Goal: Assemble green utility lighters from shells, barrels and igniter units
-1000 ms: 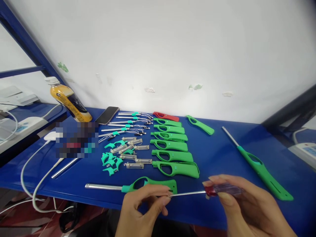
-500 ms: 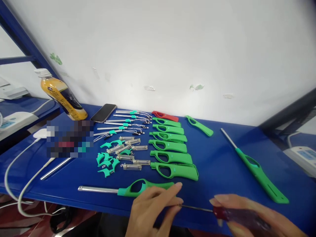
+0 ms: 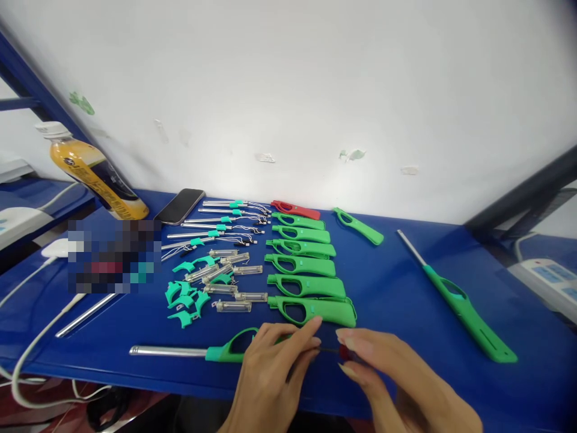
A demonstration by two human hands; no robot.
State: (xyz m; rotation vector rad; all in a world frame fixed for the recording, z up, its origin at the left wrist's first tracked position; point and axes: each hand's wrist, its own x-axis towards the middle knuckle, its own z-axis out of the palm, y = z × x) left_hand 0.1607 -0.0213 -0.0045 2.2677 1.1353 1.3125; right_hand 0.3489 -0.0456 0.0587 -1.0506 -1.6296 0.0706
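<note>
A long-necked green lighter lies near the table's front edge, its metal tube pointing left. My left hand is closed over its handle, hiding most of the grip. In my right hand is a screwdriver with a dark red handle. Its thin shaft points left and reaches my left fingertips; the tip itself is hidden. Just beyond my hands lies a column of green handle shells, with a red shell at the far end.
Clear fuel tanks and teal triggers lie left of the shells. Behind them are metal tubes with wires, a phone and a yellow drink bottle. Another green lighter lies at the right. A white wall stands behind.
My right hand has moved left with the screwdriver, closer to my left hand, and less of the shaft shows. The view has shifted slightly to the right.
</note>
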